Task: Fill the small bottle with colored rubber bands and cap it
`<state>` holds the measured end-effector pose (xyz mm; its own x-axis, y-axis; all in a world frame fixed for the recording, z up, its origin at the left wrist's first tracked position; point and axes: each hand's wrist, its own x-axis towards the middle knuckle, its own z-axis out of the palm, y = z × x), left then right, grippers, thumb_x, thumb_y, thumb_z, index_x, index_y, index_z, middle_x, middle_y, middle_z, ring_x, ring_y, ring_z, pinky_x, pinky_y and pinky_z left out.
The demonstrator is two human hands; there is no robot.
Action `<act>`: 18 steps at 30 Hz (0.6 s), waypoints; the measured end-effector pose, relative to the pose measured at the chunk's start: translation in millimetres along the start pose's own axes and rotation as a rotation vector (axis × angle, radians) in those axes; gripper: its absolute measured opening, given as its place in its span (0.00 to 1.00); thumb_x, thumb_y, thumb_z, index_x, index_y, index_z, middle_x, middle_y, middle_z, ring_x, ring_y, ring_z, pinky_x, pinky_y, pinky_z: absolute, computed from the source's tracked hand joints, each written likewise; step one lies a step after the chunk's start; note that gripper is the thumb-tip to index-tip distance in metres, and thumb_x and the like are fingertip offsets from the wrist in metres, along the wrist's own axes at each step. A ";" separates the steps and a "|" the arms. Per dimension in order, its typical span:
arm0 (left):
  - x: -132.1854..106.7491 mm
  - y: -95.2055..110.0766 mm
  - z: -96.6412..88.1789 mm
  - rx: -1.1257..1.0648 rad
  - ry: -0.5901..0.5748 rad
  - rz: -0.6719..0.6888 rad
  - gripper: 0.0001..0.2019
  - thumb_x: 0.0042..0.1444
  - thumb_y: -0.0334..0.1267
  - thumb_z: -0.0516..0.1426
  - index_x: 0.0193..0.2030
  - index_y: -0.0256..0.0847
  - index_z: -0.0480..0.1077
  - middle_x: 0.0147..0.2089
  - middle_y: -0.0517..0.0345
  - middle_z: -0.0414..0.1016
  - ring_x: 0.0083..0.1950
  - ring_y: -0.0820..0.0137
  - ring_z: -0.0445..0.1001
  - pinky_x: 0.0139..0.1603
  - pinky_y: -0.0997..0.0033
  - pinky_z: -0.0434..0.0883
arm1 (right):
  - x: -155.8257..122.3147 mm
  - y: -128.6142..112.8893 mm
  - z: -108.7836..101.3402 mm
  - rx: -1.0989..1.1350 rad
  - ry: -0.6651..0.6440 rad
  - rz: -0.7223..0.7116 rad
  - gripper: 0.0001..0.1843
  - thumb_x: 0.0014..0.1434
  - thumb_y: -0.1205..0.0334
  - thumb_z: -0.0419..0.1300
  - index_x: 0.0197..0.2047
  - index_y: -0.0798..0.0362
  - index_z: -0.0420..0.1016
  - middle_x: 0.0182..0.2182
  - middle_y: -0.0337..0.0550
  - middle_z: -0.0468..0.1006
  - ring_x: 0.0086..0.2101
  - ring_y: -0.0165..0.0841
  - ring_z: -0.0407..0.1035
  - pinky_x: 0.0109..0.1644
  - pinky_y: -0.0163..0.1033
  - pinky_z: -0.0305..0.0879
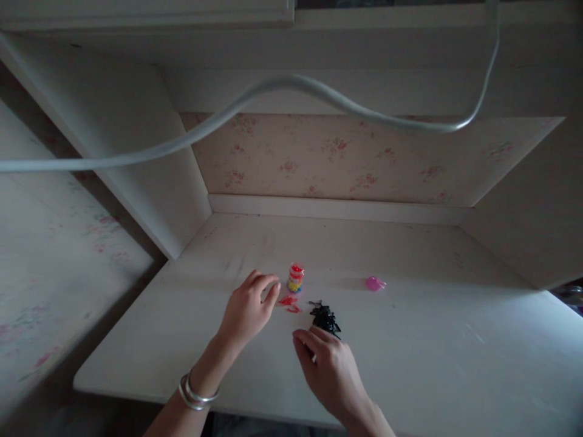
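Note:
My left hand [247, 308], with a silver bracelet [197, 396] on its wrist, hovers left of a small clear jar [296, 279] with red, yellow and blue contents. Its thumb and forefinger are curved with a gap between them, and nothing shows in it. A few red strands [288, 301], perhaps small elastic bands, lie in front of the jar. My right hand [331, 370] is at the near side of a heap of thin black bands [324, 317]. Its fingers are closed together; whatever they hold is hidden.
A small shiny pink object [375, 283] lies on the white tabletop [432, 340] to the right. White side panels and a flower-patterned back wall [337, 158] frame the desk. Across the upper view runs a white cable [291, 82], near the camera.

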<state>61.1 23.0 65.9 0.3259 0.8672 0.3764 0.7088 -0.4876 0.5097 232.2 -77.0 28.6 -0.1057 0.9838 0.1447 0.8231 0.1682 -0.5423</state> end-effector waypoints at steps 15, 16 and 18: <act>-83.9 -24.7 35.3 -0.156 -0.157 -0.155 0.10 0.64 0.37 0.48 0.39 0.43 0.70 0.37 0.56 0.70 0.36 0.71 0.72 0.38 0.74 0.68 | 67.6 7.1 17.7 -0.406 -0.148 -0.067 0.13 0.65 0.64 0.50 0.37 0.49 0.76 0.37 0.43 0.77 0.39 0.34 0.70 0.42 0.37 0.60; -84.0 -24.8 36.0 -0.128 -0.161 -0.141 0.10 0.64 0.36 0.48 0.39 0.43 0.70 0.37 0.56 0.70 0.37 0.70 0.72 0.39 0.73 0.68 | 67.1 6.9 18.2 -0.402 -0.138 -0.075 0.13 0.65 0.64 0.50 0.37 0.49 0.76 0.37 0.43 0.77 0.39 0.35 0.70 0.42 0.37 0.61; -84.1 -25.8 37.3 -0.074 -0.176 -0.112 0.09 0.64 0.36 0.48 0.40 0.44 0.70 0.37 0.56 0.70 0.37 0.69 0.72 0.40 0.71 0.68 | 64.6 5.4 16.0 -0.361 -0.108 -0.090 0.13 0.65 0.64 0.50 0.36 0.50 0.76 0.36 0.42 0.77 0.38 0.34 0.70 0.41 0.37 0.61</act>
<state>38.8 -33.7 -7.7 0.3560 0.9176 0.1769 0.7011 -0.3874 0.5986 220.9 -11.6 21.8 -0.2286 0.9702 0.0802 0.9493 0.2404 -0.2026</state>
